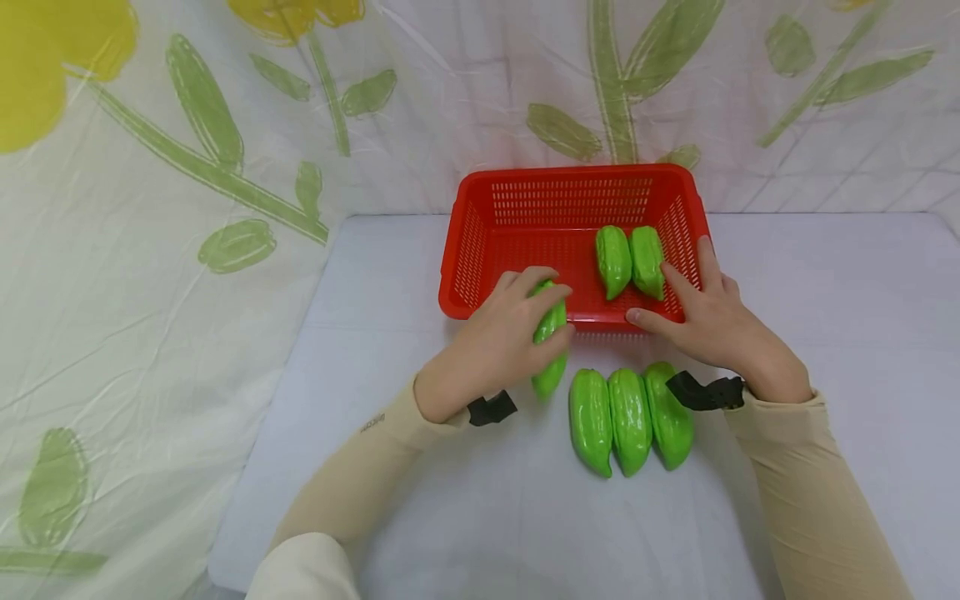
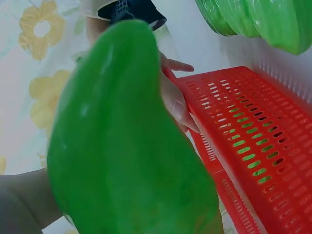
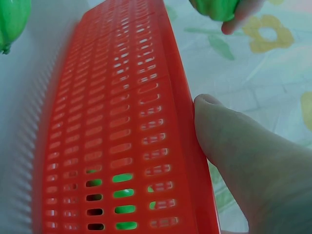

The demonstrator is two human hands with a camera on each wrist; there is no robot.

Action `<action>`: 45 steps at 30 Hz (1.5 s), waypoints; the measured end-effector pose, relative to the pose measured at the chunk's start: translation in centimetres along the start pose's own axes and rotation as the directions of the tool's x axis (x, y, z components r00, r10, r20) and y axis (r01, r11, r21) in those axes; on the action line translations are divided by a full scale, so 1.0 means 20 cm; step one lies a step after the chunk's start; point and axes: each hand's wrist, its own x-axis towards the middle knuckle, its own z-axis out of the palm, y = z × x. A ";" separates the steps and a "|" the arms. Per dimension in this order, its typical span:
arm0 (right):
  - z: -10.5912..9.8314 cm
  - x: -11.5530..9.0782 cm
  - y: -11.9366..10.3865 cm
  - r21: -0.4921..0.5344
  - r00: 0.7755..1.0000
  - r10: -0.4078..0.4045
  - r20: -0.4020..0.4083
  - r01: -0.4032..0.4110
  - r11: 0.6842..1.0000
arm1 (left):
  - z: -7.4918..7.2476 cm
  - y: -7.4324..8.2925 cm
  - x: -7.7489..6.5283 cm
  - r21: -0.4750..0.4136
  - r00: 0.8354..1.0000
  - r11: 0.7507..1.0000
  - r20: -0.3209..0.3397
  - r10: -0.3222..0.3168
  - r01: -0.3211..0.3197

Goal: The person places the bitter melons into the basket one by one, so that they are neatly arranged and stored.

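My left hand (image 1: pixel 498 333) grips a glossy green ridged fruit (image 1: pixel 550 379) just in front of the red plastic basket (image 1: pixel 472 304). This fruit (image 2: pixel 122 136) fills much of the left wrist view, its tapered end up. At the basket's front right corner, my right hand (image 1: pixel 712 321) rests with fingers spread. Its thumb (image 3: pixel 219 122) touches the rim in the right wrist view. One fingertip lies beside the right one of two green fruits (image 1: pixel 647 260) inside the basket; whether they touch I cannot tell.
Three more green fruits (image 1: pixel 630 421) lie side by side on the white table (image 1: pixel 480 517), in front of the basket. A flower-printed curtain (image 1: pixel 450 100) hangs behind the basket and along the left side. Slots pierce the basket's walls.
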 end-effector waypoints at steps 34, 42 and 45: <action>0.00 0.00 0.01 0.040 0.999 -0.024 -0.022 0.025 0.999 | -0.03 -0.15 0.46 -0.004 0.981 0.993 0.154 -0.118 0.120; 0.00 0.01 0.01 0.039 1.000 -0.020 -0.017 0.021 0.999 | -0.04 -0.20 0.60 0.016 0.963 0.988 0.218 -0.156 0.156; -0.01 0.01 0.00 0.041 1.000 -0.016 -0.013 0.017 0.999 | -0.04 -0.21 0.64 0.017 0.957 0.986 0.239 -0.167 0.168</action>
